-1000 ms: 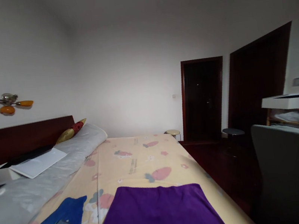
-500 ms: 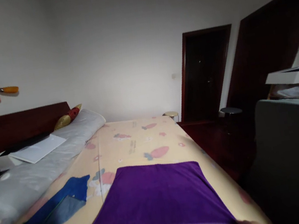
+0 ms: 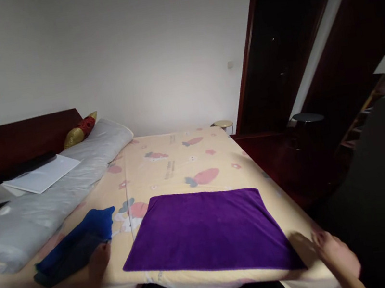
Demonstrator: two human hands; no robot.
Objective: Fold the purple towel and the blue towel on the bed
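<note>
A purple towel [image 3: 206,232] lies flat on the near part of a bed covered by a yellow sheet [image 3: 180,160] printed with carrots. A folded blue cloth [image 3: 73,245] lies to its left. My left hand [image 3: 99,258] reaches up from below and its fingertips rest on the near right edge of the blue cloth; its grip is too dim to make out. My right hand [image 3: 336,252] hovers at the bed's near right corner, just beside the purple towel's corner, fingers apart and holding nothing.
Rolled grey bedding [image 3: 41,207] runs along the dark wooden headboard [image 3: 13,143], with a white sheet of paper [image 3: 38,174] and a gold-and-red cushion [image 3: 80,130] on it. Past the bed are a dark doorway [image 3: 283,51] and two small stools [image 3: 223,124]. A dark chair [image 3: 384,181] stands at the right.
The view has tilted down and more of the bed's near edge shows. My left hand moved from the towel's near left corner onto the blue cloth. My right hand has come into view.
</note>
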